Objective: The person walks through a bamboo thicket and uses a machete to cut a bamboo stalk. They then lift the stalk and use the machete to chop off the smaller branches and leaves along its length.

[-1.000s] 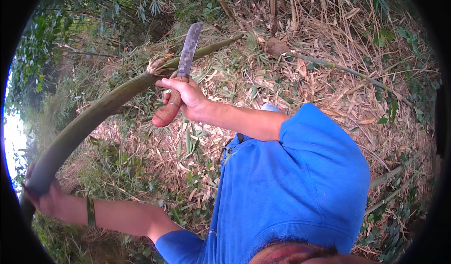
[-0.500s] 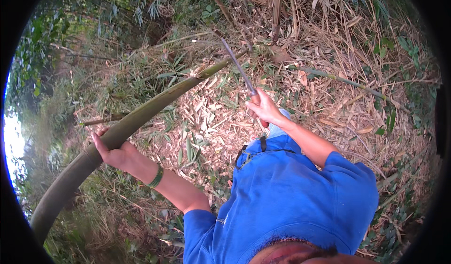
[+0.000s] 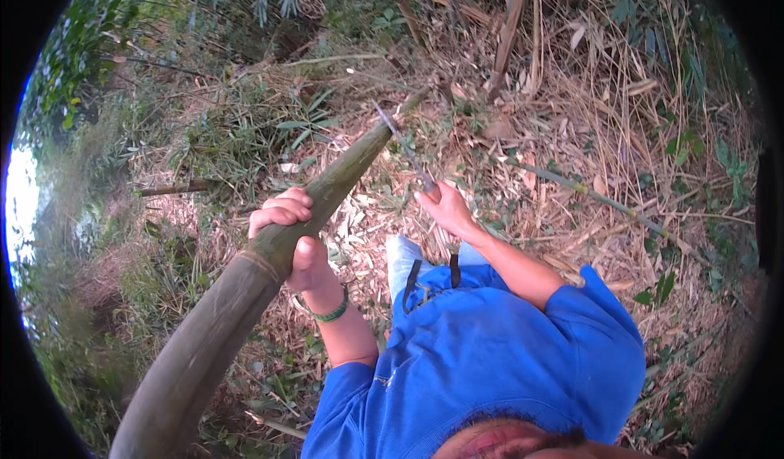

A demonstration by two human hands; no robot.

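A thick green bamboo stem (image 3: 214,328) runs from the lower left up toward the ground at the upper middle, thinning with distance. My left hand (image 3: 287,234) is wrapped round it just above a pale node ring, fingers over the far side and thumb on the near side. My right hand (image 3: 445,207) is closed on the handle of a long-bladed knife (image 3: 408,150). The blade points up and left, and its tip part crosses the stem near the far end. Whether the edge touches the stem I cannot tell.
Dry leaves and pale chips (image 3: 355,222) litter the ground before my legs. A thin green bamboo pole (image 3: 588,193) lies to the right. Upright dry stalks (image 3: 510,34) stand at the top, and a short cut stick (image 3: 174,188) lies left of the stem.
The bamboo has swung to the right and nearer to me, with my left hand still round it. My right hand has lowered the knife slightly, and its blade now overlaps the stem.
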